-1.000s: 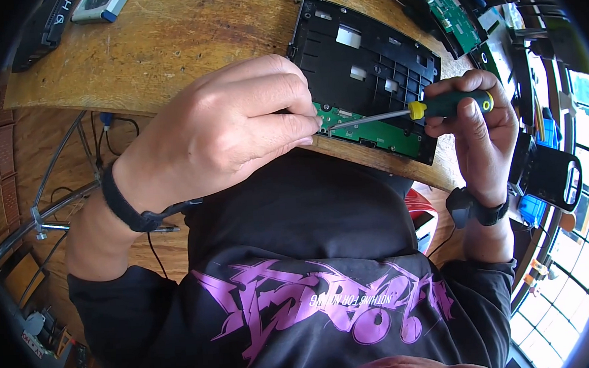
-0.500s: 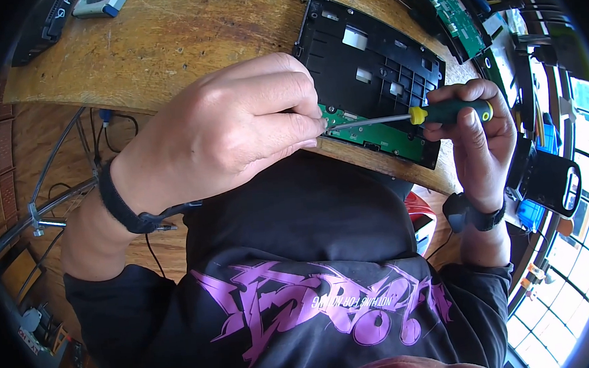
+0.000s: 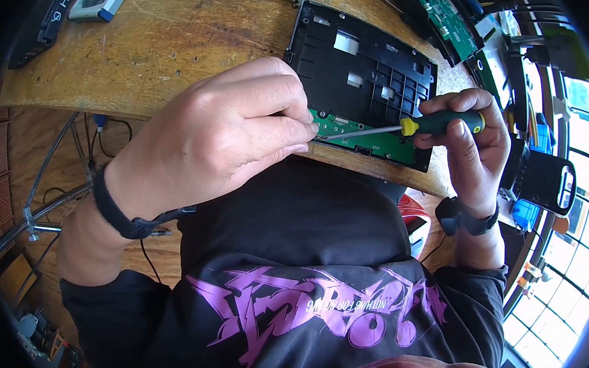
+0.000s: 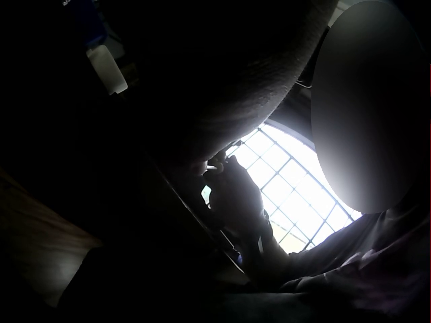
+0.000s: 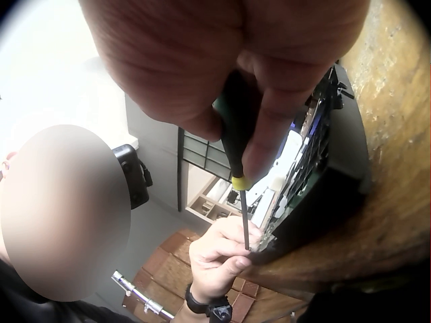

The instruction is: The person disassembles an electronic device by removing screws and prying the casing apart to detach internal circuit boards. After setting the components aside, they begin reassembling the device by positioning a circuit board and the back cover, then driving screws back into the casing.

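L wrist view: v. dark, backlit by gridded window [image 4: 283,185] right of ctr.
L hand [image 4: 236,111] = big dark mass, top to ctr, only its lower edge lit; fingers lost in shadow, grip unclear. R hand [image 4: 234,198] in silhouette just below, agst window; small pale bit [image 4: 214,167] nr its fingertips, too tiny to ID. Blurred grey oval [image 4: 367,108] upper rt, folded dark cloth [image 4: 357,269] lower rt. Brown surface [image 4: 40,235] lower left; pale block [image 4: 106,69] + blue item [image 4: 86,23] upper left.
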`<state>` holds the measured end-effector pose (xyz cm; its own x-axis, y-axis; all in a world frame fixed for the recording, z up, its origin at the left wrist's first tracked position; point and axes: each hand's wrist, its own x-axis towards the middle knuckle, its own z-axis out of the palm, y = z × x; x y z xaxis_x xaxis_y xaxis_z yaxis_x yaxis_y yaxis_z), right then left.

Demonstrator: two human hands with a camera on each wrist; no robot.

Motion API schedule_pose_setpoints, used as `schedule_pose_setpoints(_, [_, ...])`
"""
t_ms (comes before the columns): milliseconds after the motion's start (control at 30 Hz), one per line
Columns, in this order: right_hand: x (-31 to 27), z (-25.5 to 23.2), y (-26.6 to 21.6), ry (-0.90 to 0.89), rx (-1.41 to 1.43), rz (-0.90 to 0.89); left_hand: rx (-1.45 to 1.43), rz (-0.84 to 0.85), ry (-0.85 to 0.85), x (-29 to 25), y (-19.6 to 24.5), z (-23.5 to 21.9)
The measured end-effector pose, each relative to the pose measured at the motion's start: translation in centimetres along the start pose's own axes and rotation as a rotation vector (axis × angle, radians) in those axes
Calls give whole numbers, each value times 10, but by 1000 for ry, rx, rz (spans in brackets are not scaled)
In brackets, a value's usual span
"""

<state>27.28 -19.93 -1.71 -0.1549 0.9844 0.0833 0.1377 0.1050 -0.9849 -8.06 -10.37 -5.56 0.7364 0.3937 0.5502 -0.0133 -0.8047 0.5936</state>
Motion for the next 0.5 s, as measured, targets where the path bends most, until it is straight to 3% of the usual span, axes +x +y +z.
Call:
schedule_pose_setpoints(300, [-2,13,-19,36,-105,-25,13,-10,-13,0,2,-2])
schedule_pose_setpoints(500, [0,19,-39,-11,-348,-189,22,9,2,1,1,-1])
